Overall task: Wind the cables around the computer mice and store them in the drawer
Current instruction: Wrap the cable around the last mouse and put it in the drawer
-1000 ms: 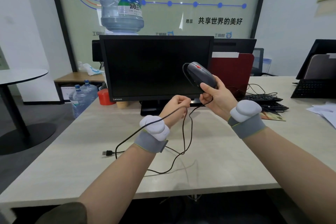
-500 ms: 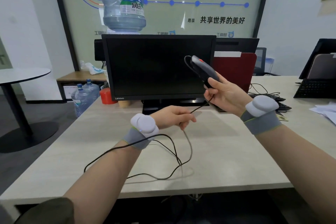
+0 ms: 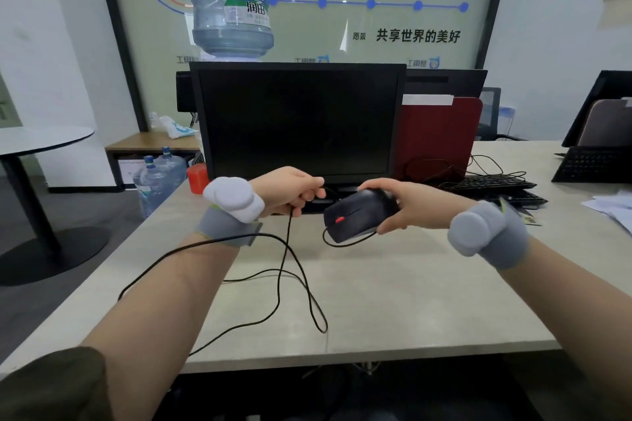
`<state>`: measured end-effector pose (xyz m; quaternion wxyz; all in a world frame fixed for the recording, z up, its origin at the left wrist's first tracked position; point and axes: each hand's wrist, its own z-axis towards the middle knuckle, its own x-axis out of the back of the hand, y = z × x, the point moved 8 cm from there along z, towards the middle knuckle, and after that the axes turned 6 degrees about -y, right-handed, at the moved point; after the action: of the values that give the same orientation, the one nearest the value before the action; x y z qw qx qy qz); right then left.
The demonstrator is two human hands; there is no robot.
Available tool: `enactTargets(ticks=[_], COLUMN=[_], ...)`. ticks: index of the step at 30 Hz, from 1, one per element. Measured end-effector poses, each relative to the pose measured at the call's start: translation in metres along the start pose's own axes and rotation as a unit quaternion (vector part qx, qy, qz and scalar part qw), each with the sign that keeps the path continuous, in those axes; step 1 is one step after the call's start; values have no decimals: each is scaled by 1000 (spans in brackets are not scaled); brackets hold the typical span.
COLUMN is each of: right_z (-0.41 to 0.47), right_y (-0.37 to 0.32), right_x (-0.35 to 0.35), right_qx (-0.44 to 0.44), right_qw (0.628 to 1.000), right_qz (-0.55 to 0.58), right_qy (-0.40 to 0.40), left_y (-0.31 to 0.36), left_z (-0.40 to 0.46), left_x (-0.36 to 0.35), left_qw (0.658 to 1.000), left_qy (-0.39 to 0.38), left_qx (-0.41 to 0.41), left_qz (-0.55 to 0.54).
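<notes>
Black and shiny, the mouse (image 3: 359,215) sits in our right hand (image 3: 413,205), held up a little above the desk (image 3: 410,301) and in front of the dark monitor (image 3: 297,123). Our right fingers curl over its back end and the thumb tucks under it, so the front with the red wheel points toward our other hand — that keeps the body free for the cable to go round. A short bit of cable already loops under the front of the mouse.

Our left hand (image 3: 290,191) is just beside the mouse, fingers curled round the cable (image 3: 284,270), pinching it near the mouse. We think we hold it close like that so each turn goes on tight and does not slip.

The rest of the cable hangs down from our left hand, lies in loose loops on the desk and runs off over our left arm — so most of the winding is not yet done. We cannot see a drawer from here. The loose loops could knot if we pull too fast.
</notes>
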<state>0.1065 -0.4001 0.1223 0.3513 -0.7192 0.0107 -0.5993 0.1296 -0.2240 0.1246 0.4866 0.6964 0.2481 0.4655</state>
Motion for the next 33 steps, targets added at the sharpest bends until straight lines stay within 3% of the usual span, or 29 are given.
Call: enactTargets(ticks=[5,9,12,15,19,21,25,29,31,33], right_z=[20,25,28,27,20,12,-12,-23,-21,-14], right_y=[-5,1,5,16,17,16,3,-3,0,2], right_x=[-12,-3,3,10,26,33,27,-1,-13,-14], right_qx=[-14,-14,-3,23,99,124,151,50,-19,-68], right_qw=[992,975,952,887,735,714,796,905,949,982], right_qz=[-79,89,172,378,644,679,584,383,238,64], right_qy=[100,203,255,265,185,118,-52,-179,-205,-163], left_y=[22,29,25,11,-11,-21,-29,-25,-19,-11], left_z=[10,13,13,10,6,5,5,2,-1,-3], left_x=[-18,-37,-56,-81,-97,-92,-58,-39,-35,-36], left_qw=[997,992,992,992,985,979,964,960,970,984], left_qy=[47,72,33,-54,-142,-165,-141,-139,-127,-108], left_qx=[-53,-100,-119,-112,-95,-74,-30,43,63,57], left_qz=[-25,30,19,-1,-33,-92,-222,-240,-196,-130])
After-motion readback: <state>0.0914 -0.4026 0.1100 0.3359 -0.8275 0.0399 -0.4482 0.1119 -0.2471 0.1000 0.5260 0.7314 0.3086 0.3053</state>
